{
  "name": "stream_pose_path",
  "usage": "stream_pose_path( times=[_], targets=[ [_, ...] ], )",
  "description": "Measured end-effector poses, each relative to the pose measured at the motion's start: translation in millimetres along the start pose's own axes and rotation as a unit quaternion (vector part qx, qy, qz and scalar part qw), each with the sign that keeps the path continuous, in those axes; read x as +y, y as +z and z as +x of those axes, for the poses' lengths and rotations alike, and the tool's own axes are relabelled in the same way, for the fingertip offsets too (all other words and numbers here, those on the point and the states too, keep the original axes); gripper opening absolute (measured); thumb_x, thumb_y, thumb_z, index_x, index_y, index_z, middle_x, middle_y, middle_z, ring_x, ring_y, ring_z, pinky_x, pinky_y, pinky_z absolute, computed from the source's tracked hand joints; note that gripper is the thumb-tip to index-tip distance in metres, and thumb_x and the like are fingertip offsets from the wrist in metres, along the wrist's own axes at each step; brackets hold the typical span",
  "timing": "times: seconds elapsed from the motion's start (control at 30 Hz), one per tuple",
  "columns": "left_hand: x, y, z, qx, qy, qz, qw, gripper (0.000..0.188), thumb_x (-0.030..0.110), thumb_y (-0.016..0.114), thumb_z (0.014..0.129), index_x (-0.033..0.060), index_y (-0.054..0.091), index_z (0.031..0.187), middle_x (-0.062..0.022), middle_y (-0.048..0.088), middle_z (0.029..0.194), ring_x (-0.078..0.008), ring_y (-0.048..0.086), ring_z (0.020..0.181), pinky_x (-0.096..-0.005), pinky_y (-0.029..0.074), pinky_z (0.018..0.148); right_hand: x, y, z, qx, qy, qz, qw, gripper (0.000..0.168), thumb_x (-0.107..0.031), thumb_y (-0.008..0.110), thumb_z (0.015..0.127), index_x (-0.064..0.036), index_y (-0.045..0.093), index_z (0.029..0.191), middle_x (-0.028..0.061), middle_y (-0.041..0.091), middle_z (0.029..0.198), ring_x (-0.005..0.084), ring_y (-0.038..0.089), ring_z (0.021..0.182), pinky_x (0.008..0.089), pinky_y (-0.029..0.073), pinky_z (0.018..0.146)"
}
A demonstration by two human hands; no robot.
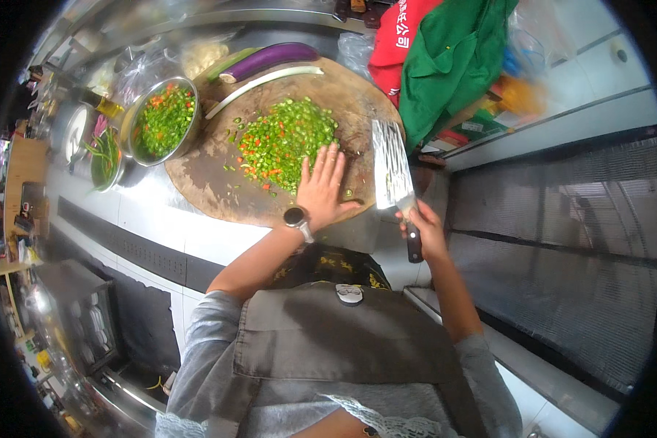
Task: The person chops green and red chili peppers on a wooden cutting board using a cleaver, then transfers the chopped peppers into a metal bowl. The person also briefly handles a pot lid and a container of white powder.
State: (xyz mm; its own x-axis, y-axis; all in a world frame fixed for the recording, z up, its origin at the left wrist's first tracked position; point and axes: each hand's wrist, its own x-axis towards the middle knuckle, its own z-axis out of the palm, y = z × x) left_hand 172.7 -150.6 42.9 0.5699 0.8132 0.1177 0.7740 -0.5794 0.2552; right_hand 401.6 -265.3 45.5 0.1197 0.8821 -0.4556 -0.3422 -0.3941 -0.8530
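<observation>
My left hand lies flat with its fingers spread at the near edge of a pile of chopped green and red peppers, on a round wooden chopping board. In my right hand is the dark handle of a cleaver, whose wide metal blade points away from me at the board's right edge. A purple eggplant and a white leek stalk lie at the board's far side. A metal bowl of chopped peppers stands against the board's left side.
A smaller bowl of whole green peppers stands farther left, near an oil bottle and plastic bags. Green cloth and red cloth hang at the far right of the board. A ribbed metallic surface is at the right.
</observation>
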Motion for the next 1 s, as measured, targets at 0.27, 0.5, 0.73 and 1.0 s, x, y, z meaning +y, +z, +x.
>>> stream_pose_path(
  times=[0.27, 0.5, 0.73, 1.0],
  targets=[
    [-15, 14, 19, 0.093, -0.084, 0.056, 0.991, 0.081, 0.052, 0.056, 0.076, 0.0061, 0.027, 0.137, -0.0193, 0.016, 0.144, -0.0355, 0.014, 0.134, -0.0532, 0.012, 0.105, 29, 8, 7, -0.049, 0.037, 0.11, 0.992, 0.037, -0.015, 0.048, 0.091, -0.002, 0.042, 0.125, 0.0105, 0.061, 0.096, 0.0128, 0.055, 0.069, 0.0266, 0.048, 0.057],
    [-24, 3, 21, 0.116, -0.179, 0.077, 0.974, 0.068, 0.055, 0.05, 0.079, 0.0239, 0.032, 0.136, -0.018, 0.016, 0.145, -0.0439, 0.013, 0.131, -0.0642, 0.013, 0.098, 18, 51, 43, -0.093, 0.045, 0.062, 0.993, 0.032, -0.018, 0.052, 0.089, -0.004, 0.049, 0.118, 0.0069, 0.062, 0.094, 0.0114, 0.055, 0.067, 0.0243, 0.046, 0.055],
    [-29, 6, 25, 0.129, -0.137, 0.047, 0.981, 0.06, 0.051, 0.052, 0.079, 0.0308, 0.037, 0.134, -0.0144, 0.025, 0.142, -0.04, 0.025, 0.127, -0.0665, 0.019, 0.094, 24, 81, 53, -0.166, 0.049, 0.017, 0.985, 0.029, -0.013, 0.051, 0.089, -0.002, 0.049, 0.116, 0.0058, 0.061, 0.089, 0.0096, 0.053, 0.062, 0.024, 0.046, 0.053],
    [-34, 13, 22, 0.22, -0.126, -0.005, 0.967, 0.037, 0.028, 0.057, 0.079, 0.022, 0.057, 0.115, -0.0122, 0.038, 0.134, -0.0341, 0.034, 0.122, -0.0593, 0.027, 0.09, 28, 81, 50, -0.208, 0.08, 0.053, 0.973, 0.033, -0.013, 0.051, 0.088, -0.001, 0.047, 0.118, 0.0074, 0.059, 0.092, 0.0113, 0.052, 0.064, 0.0241, 0.045, 0.052]
  ],
)
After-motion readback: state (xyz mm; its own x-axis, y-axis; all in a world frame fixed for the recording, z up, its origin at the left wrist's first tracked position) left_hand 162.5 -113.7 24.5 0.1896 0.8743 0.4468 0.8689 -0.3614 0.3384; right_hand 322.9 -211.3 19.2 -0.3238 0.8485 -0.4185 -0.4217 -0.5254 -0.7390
